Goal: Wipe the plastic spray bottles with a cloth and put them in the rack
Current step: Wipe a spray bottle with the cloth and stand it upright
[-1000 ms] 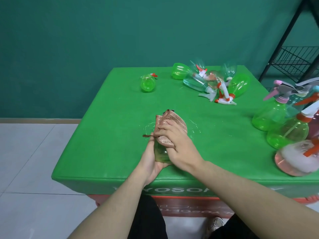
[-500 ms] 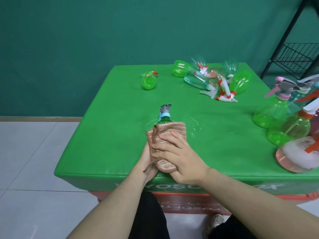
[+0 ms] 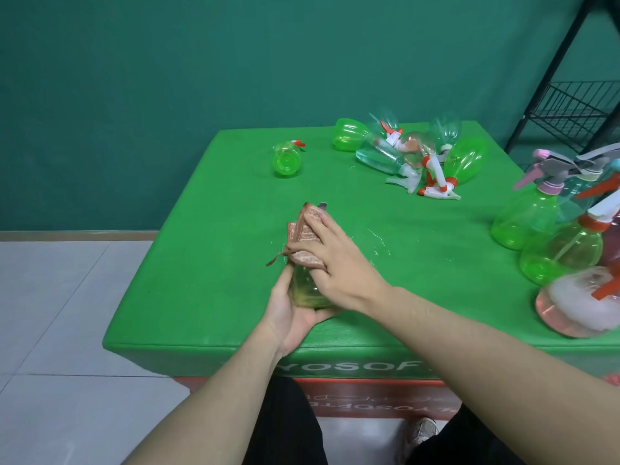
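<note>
1. Hands meet near the front edge of the green padded table [image 3: 201,263]: the left hand [image 3: 288,313] cups the base of a clear green plastic spray bottle [image 3: 307,290], fingers curled round it, bottle tilted away from the person.
2. The right hand [image 3: 339,263] presses a pinkish-brown folded cloth [image 3: 303,236] round the bottle's upper part, fingers wrapped over the cloth, clamping it to the neck.
3. Half a second ago the cloth sat low on the body and the blue-collared grey spray head stood bare; now the cloth has slid up and covers the head, only a grey tip showing, and the bottle's lower body is exposed.
4. A heap of lying green and clear spray bottles [image 3: 412,156] rests at the far side, a single small green bottle [image 3: 287,159] lies apart to its left.
5. Upright green and pink bottles [image 3: 550,236] crowd the right edge.
6. The black wire rack [image 3: 577,109] stands beyond the table's right corner.
</note>
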A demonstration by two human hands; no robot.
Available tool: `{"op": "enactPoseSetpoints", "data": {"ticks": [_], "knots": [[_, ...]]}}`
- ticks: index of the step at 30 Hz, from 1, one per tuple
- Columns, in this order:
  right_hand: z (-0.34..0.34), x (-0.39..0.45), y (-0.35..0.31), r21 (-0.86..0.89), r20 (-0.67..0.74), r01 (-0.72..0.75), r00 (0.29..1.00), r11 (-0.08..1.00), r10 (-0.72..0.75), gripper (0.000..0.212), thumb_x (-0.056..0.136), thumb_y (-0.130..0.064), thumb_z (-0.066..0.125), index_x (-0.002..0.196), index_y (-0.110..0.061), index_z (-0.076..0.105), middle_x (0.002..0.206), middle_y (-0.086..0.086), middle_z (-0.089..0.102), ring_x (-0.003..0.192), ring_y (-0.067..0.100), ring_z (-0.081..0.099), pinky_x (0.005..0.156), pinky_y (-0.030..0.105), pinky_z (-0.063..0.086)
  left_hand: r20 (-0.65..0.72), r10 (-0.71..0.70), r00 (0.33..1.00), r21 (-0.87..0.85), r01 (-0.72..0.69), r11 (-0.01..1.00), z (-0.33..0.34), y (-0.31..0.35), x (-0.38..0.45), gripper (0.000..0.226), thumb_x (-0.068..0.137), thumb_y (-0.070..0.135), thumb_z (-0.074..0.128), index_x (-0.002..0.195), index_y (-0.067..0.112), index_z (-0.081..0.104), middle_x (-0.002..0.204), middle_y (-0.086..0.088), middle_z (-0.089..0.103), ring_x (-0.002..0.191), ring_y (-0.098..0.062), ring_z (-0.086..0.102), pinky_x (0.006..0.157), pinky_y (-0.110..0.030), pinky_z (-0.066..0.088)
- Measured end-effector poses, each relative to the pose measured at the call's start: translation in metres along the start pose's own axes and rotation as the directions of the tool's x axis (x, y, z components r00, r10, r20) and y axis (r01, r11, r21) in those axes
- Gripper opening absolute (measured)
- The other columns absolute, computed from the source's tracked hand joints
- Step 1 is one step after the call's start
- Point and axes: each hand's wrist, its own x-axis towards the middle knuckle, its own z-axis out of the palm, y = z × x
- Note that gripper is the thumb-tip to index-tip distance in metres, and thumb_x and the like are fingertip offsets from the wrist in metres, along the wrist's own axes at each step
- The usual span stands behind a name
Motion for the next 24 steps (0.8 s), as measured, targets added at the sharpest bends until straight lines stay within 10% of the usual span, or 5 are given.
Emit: {"op": "enactPoseSetpoints", "data": {"ticks": [7,16,24], "knots": [[0.009,0.002,-0.005,0.267,-0.071,-0.254,0.957,0.929,0.282,0.051,0.099,-0.026,0.034,0.148,-0.028,0.051,0.166,-0.001,0.027,0.155,0.016,0.014,0.125,0.027,0.000,-0.018,-0.027,0.999,-0.004,0.027,1.000,0.000,-0.002,0.002,0.055,0.104,0.053,0.040,0.132,0.011,0.063,0.126,-0.018,0.070,0.114,-0.033,0.068,0.098,-0.055,0.052],[0.019,-0.039,-0.003,-0.053,-0.070,0.068,0.995,0.996,-0.072,0.064,0.078,-0.027,0.041,0.140,-0.029,0.055,0.159,0.006,0.037,0.153,0.029,0.017,0.126,0.054,0.012,-0.042,0.060,0.997,-0.102,-0.064,0.993,-0.002,-0.006,0.001,0.034,0.109,0.021,0.038,0.135,0.009,0.057,0.120,-0.022,0.071,0.101,-0.028,0.073,0.075,-0.040,0.062],[0.039,-0.069,0.010,-0.268,-0.063,0.315,0.937,0.911,-0.343,0.067,0.078,-0.022,0.055,0.145,-0.028,0.052,0.163,0.002,0.033,0.156,0.030,0.013,0.126,0.053,0.009,-0.098,-0.018,0.995,-0.022,0.015,1.000,-0.003,-0.006,-0.004,0.056,0.101,0.054,0.045,0.111,0.008,0.075,0.110,-0.020,0.074,0.094,-0.031,0.074,0.083,-0.045,0.061]]}}
